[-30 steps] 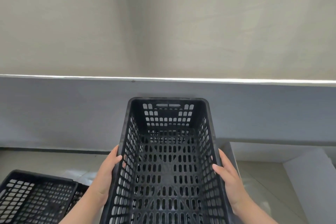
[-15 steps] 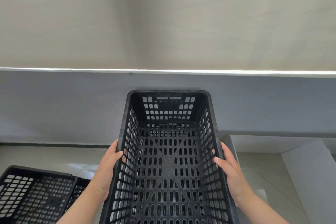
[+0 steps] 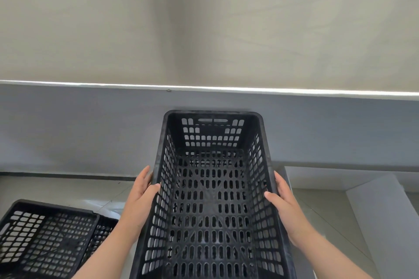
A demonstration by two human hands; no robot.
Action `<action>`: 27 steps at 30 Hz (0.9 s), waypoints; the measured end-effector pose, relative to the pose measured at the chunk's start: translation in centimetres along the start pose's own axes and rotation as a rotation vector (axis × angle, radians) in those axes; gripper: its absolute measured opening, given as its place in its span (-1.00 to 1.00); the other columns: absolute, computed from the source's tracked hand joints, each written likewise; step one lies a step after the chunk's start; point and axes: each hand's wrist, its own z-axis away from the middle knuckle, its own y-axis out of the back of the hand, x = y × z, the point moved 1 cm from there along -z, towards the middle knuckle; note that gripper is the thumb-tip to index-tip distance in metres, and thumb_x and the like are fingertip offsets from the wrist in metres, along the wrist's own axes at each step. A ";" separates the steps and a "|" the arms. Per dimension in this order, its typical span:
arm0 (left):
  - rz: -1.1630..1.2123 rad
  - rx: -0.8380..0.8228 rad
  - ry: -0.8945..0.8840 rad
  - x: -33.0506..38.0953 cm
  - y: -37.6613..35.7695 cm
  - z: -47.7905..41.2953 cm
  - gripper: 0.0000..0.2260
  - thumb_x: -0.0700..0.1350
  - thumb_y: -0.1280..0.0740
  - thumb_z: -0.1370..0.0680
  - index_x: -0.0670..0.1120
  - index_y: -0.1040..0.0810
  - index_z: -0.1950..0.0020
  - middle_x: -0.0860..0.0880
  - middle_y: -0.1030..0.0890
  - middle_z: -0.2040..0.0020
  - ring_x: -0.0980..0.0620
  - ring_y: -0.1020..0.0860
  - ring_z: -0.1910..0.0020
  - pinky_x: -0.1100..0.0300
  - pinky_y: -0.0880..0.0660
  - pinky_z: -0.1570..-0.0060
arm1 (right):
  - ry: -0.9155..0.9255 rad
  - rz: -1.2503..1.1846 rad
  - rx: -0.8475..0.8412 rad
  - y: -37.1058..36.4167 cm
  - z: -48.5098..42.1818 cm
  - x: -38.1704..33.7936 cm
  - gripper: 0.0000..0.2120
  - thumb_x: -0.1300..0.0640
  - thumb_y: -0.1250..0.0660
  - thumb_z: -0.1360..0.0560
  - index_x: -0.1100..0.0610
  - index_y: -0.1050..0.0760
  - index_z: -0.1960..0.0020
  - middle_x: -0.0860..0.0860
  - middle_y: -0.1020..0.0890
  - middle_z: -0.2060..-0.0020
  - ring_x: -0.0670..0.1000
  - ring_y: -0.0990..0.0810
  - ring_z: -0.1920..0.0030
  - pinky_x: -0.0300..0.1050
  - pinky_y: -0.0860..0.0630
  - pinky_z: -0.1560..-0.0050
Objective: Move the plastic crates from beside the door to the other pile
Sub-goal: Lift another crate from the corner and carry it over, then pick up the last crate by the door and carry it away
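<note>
Head view takes in a pale beige wall [image 3: 90,18] with a grey lower band, and beneath it a light glossy floor [image 3: 56,190]. In front of us, centre frame, is the long black perforated plastic crate [image 3: 213,136]. It is empty and upright, its short end points at the wall, and we judge it to be lifted clear of the floor. Low on our left, two nested black lattice crates [image 3: 45,233] lie on the floor, probably the other pile. A slanted white board [image 3: 385,222] sits at the right edge.

Our left hand [image 3: 141,197] clasps the crate's left long wall and our right hand [image 3: 283,201] the right one. Each thumb hooks over the rim to the inside, with the fingers outside and mostly hidden.

To do this carry well, we should hold the crate level, swing it left over the pile, square its corners with the crate below, and lower it straight so it nests.

The crate has slotted walls and base, a rounded rim and a handle slot in its far end.
</note>
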 end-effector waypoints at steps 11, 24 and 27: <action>0.002 -0.036 -0.134 6.1 1.7 1.7 -0.55 -0.17 -0.20 -0.69 0.10 -0.33 -0.57 0.12 -0.39 -0.54 0.13 -0.34 -0.52 0.16 -0.25 -0.43 | 0.127 0.053 0.046 -1.1 3.1 -6.3 -0.41 0.18 -0.21 -0.69 -0.06 -0.14 -0.67 -0.14 -0.20 -0.65 -0.08 -0.15 -0.63 -0.06 -0.13 -0.53; 0.111 -0.074 -0.389 18.1 5.9 5.8 -0.63 -0.19 -0.22 -0.68 0.07 -0.44 -0.47 0.09 -0.51 -0.45 0.07 -0.43 -0.47 -0.03 -0.32 -0.50 | 0.417 0.013 0.026 -3.7 8.9 -19.3 -0.48 0.13 -0.21 -0.70 -0.06 -0.23 -0.63 -0.16 -0.33 -0.57 -0.09 -0.28 -0.56 0.09 -0.23 -0.60; 0.137 -0.041 -0.441 19.9 7.1 7.6 -0.66 -0.19 -0.24 -0.67 0.13 -0.47 -0.39 0.15 -0.54 -0.38 0.07 -0.46 -0.43 0.00 -0.35 -0.47 | 0.472 0.020 -0.005 -3.7 9.4 -21.0 -0.50 0.14 -0.20 -0.70 -0.09 -0.27 -0.61 -0.15 -0.36 -0.55 -0.08 -0.32 -0.53 0.11 -0.27 -0.58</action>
